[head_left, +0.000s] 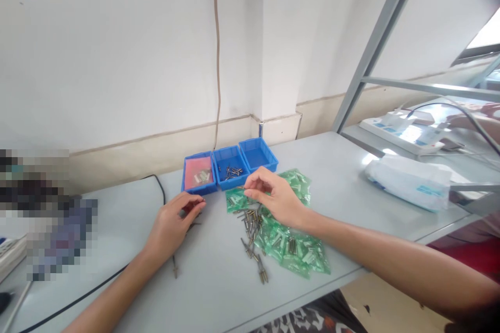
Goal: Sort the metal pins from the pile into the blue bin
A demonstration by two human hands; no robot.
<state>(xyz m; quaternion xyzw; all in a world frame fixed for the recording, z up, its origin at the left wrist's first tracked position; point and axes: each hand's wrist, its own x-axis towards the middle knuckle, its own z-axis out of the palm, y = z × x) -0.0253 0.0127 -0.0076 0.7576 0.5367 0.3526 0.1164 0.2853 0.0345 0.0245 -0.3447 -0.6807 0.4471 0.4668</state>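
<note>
While pixelation masks things at the left of the grey table (219,276), green packets (294,247) spread right of its middle, partly hidden by the right hand (275,195). Three blue trays (233,182) stand behind. The right thumb and forefinger nearly meet, the left hand (170,221) curls likewise; I cannot tell whether either pinches anything. Loose metal pins (253,222) lie heaped between the hands, nearer the right.

Loose pins (253,221) look like bare metal with a bit of a dull shine, and the green bags (300,266) are thin, crinkly, glossy plastic. Blue trays (258,154): smooth plastic, tabletop (213,286) smooth with a soft sheen.
</note>
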